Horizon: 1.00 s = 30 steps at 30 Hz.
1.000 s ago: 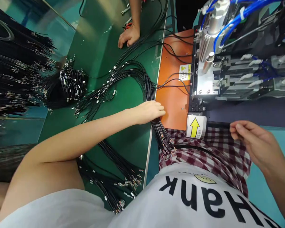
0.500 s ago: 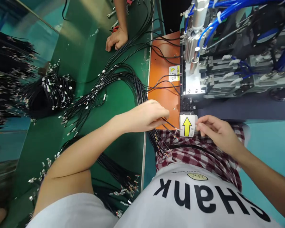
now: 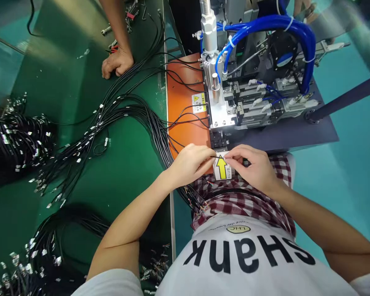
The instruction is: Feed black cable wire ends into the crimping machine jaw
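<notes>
A thin black cable point(image 3: 219, 157) runs between my two hands, above a white label with a yellow arrow point(image 3: 222, 167) at the machine's front. My left hand point(image 3: 191, 165) is closed around the cable, its end sticking out past the fingers. Thumb and forefinger of my right hand point(image 3: 253, 167) pinch at that cable's tip; the bare wires there are too small to make out. Below my left hand, a bundle of black cables point(image 3: 160, 139) hangs over the table edge, stripped coloured ends point(image 3: 200, 205) by my lap.
The machine point(image 3: 216, 98) has metal cylinders, blue air hoses point(image 3: 265, 25) and an orange plate point(image 3: 185, 98). On the green table point(image 3: 132, 148) lie more cable bundles point(image 3: 21, 135). Another person's hand point(image 3: 119, 62) leans there, near tools point(image 3: 131, 15).
My right hand has come left to meet my left hand at the cable tip. The cable has been raised over the arrow label. The camera view has shifted to the right.
</notes>
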{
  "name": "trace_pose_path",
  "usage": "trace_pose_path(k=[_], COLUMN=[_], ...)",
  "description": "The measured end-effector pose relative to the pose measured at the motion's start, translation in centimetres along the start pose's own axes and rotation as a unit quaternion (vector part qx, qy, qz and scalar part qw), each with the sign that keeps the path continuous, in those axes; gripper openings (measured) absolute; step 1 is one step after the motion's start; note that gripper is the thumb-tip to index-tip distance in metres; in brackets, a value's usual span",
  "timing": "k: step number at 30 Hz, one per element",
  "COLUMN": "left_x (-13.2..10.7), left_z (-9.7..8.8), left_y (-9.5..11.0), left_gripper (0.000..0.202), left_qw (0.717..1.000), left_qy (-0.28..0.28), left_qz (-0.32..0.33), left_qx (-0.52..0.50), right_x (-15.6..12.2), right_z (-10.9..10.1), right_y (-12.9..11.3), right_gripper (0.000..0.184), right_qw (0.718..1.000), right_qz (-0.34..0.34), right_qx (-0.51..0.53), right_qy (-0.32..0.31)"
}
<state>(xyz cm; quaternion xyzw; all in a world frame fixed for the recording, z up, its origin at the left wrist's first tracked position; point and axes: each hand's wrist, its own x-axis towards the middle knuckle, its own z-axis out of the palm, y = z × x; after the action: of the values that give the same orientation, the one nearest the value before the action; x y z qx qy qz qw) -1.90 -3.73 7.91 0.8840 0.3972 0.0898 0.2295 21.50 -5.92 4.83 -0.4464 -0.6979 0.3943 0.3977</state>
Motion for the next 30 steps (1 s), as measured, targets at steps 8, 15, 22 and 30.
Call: trace_pose_path(k=[8, 15, 22, 30], left_x=[2.0, 1.8, 1.7, 1.6], left_z=[1.3, 1.6, 1.7, 2.8], left_y=[0.6, 0.6, 0.9, 1.0], left_gripper=[0.021, 0.020, 0.017, 0.017], left_qw=[0.984, 0.970, 0.964, 0.914], left_qy=[0.103, 0.140, 0.161, 0.194], left_qz=[0.005, -0.051, -0.057, -0.109], left_qx=[-0.143, -0.194, -0.204, -0.339], right_x=[0.3, 1.4, 2.7, 2.2], right_z=[-0.2, -1.1, 0.3, 2.3], right_y=[1.0, 1.9, 2.0, 1.7], right_gripper=[0.012, 0.020, 0.018, 0.018], right_qw=[0.993, 0.957, 0.947, 0.954], right_qz=[0.097, 0.180, 0.168, 0.152], right_qx=[0.058, 0.228, 0.274, 0.257], right_qy=[0.036, 0.000, -0.011, 0.015])
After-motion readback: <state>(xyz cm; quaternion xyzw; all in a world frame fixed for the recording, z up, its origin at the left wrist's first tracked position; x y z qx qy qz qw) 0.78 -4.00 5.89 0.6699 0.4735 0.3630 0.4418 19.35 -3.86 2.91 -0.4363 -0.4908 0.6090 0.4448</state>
